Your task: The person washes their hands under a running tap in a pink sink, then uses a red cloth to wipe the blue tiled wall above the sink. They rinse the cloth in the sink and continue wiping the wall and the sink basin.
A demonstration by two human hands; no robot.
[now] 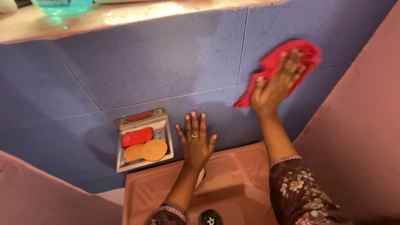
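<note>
My right hand [277, 83] presses a red cloth [306, 52] flat against the blue tiled wall [166, 66], up at the right; the hand looks blurred. My left hand [195, 139] rests open, fingers spread, flat on the same wall lower down, just above a pink sink [237, 183]. A ring shows on one finger. Both sleeves are dark with a floral pattern.
A metal soap dish [143, 139] fixed to the wall left of my left hand holds a red soap bar and two round orange soaps. A shelf [125, 16] runs along the top with a teal plastic container [62, 6]. Pink walls [358, 125] flank both sides. The sink drain [210, 217] sits below.
</note>
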